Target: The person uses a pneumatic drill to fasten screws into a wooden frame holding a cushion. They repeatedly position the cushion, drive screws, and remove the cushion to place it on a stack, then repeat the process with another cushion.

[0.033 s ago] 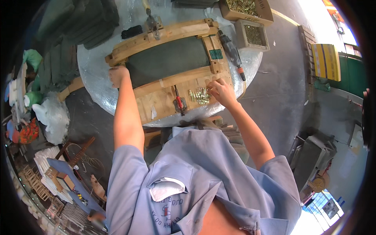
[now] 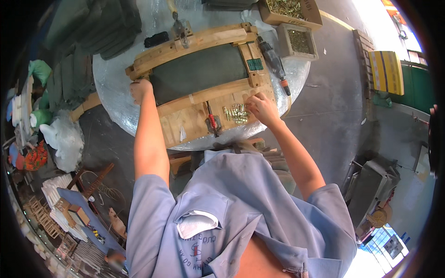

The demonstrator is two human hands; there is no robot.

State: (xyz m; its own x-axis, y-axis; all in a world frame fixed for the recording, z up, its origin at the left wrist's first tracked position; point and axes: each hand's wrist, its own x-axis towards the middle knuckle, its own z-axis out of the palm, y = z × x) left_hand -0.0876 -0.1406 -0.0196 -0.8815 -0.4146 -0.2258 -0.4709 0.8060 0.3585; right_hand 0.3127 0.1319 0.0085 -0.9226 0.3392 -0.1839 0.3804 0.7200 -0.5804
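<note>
A dark grey-green board [image 2: 199,72] lies inside a wooden jig [image 2: 211,94] on a round table wrapped in clear film. My left hand [image 2: 140,91] is closed at the jig's left end, beside the board's edge; what its curled fingers hold is hidden. Over the right part of the jig's near plank, my right hand [image 2: 262,109] has its fingers pinched together at the edge of a small pile of brass-coloured metal fittings [image 2: 236,114]. Whatever is between those fingertips cannot be made out. A red-handled toggle clamp [image 2: 212,121] sits left of the pile.
Another toggle clamp [image 2: 180,31] is fixed on the far rail. Right of the jig lies a power driver [image 2: 274,62]. Behind it stand a tray of small metal pieces [image 2: 303,52] and a cardboard box [image 2: 301,22] of brass fittings. Dark boards [image 2: 92,28] are stacked at far left.
</note>
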